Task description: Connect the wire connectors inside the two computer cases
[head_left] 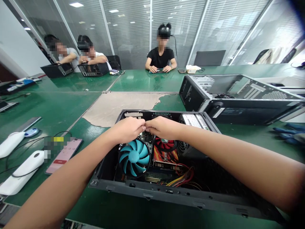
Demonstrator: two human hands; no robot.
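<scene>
Computer case (176,197), black, lies open side up on green table (85,84). Contents: blue fan (133,156), red fan (165,144), coloured wires (187,176). Left hand (130,128) and right hand (160,126) meet over the case's far half, fingers curled narrow; whether they pinch anything, cannot tell.

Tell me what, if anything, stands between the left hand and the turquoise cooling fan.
Nothing visible: the left hand is near the far edge of the turquoise cooling fan, over the open computer case. What lies beneath the hand is hidden.
</scene>
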